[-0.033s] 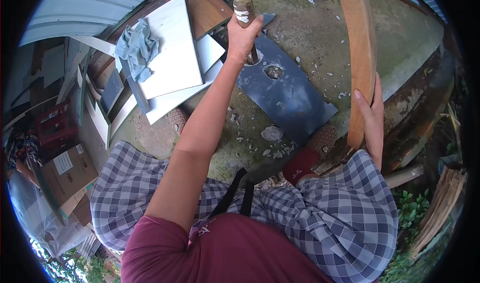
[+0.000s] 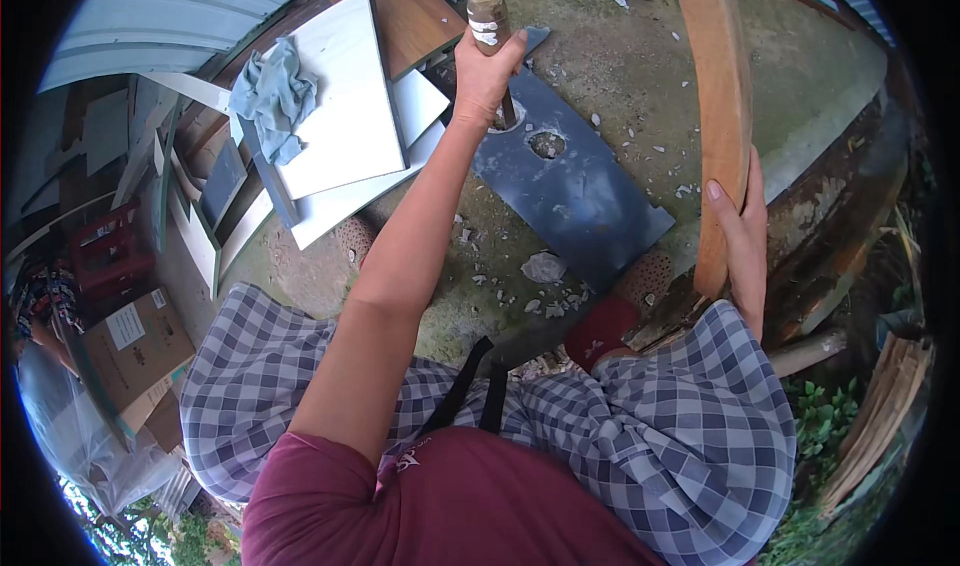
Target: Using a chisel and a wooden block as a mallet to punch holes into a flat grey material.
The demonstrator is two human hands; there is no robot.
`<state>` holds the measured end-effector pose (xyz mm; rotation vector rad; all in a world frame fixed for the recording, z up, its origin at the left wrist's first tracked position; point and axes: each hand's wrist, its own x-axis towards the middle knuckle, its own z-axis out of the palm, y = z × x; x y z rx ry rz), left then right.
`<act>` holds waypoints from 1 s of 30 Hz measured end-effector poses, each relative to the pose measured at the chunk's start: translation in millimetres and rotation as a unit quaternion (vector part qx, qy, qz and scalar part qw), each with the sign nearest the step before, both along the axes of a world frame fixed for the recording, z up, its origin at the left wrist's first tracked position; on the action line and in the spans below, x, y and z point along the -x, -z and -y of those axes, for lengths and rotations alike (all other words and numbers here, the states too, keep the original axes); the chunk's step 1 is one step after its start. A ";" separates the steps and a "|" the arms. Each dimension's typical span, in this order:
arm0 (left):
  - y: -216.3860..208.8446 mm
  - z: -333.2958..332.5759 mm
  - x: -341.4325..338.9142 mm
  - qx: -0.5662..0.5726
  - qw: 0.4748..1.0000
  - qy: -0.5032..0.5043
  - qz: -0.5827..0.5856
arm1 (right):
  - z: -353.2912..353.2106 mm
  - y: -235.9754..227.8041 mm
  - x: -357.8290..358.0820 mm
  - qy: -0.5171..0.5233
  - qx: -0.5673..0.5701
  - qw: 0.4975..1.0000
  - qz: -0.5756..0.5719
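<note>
My left hand [image 2: 484,78] is closed around the upright wooden handle of a chisel [image 2: 487,16], its butt banded with white. Below my fist its dark shaft reaches down to a ragged hole in a dark blue-grey board [image 2: 590,206] on the ground. A second rough hole [image 2: 547,145] lies beside that one. On the right, my right hand [image 2: 742,231] grips the near end of a long, slightly curved wooden bat [image 2: 722,116], thumb across its face. The bat stands apart from the chisel.
Pale chips and a larger flake [image 2: 544,267] litter the concrete around the board. White panels [image 2: 340,86] with a blue-grey rag [image 2: 275,96] are stacked left. Farther left are a red crate [image 2: 112,251] and a cardboard box [image 2: 140,346]. My shoe [image 2: 645,278] is at the board's near end.
</note>
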<state>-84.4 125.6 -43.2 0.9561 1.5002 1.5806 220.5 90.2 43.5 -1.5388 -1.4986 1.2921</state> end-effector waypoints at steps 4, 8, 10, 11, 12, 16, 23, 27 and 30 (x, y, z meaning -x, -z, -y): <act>1.8 -1.3 1.2 -0.003 1.000 -0.006 0.024 | -3.8 2.9 -0.6 -0.005 -0.008 1.000 0.011; 0.2 -1.4 0.0 0.013 1.000 0.002 0.014 | -30.5 -20.5 6.0 -0.004 -0.117 0.992 0.044; -1.6 -2.1 -0.9 0.024 1.000 0.009 0.005 | -53.7 -52.4 11.3 -0.035 -0.181 0.983 0.012; -2.6 -2.8 -1.3 0.035 0.999 0.016 0.001 | -65.1 -70.1 16.5 -0.035 -0.224 0.974 -0.017; -3.2 -3.0 -1.1 0.026 0.999 0.026 0.006 | -75.6 -86.3 23.4 -0.051 -0.246 0.967 -0.040; -3.0 -3.9 -0.6 0.025 0.999 0.048 0.008 | -92.7 -119.5 61.9 -0.156 -0.262 0.951 -0.049; 14.8 3.1 -13.3 0.054 0.996 0.040 -0.057 | -72.5 -56.1 104.7 -0.299 -0.118 0.912 0.253; 17.7 9.2 -12.1 0.058 0.995 0.033 -0.079 | -71.7 -76.6 79.6 -0.274 -0.184 0.939 0.097; 1.7 12.1 -4.5 0.070 0.993 -0.018 -0.094 | -59.1 -88.8 61.0 -0.203 -0.295 0.934 0.009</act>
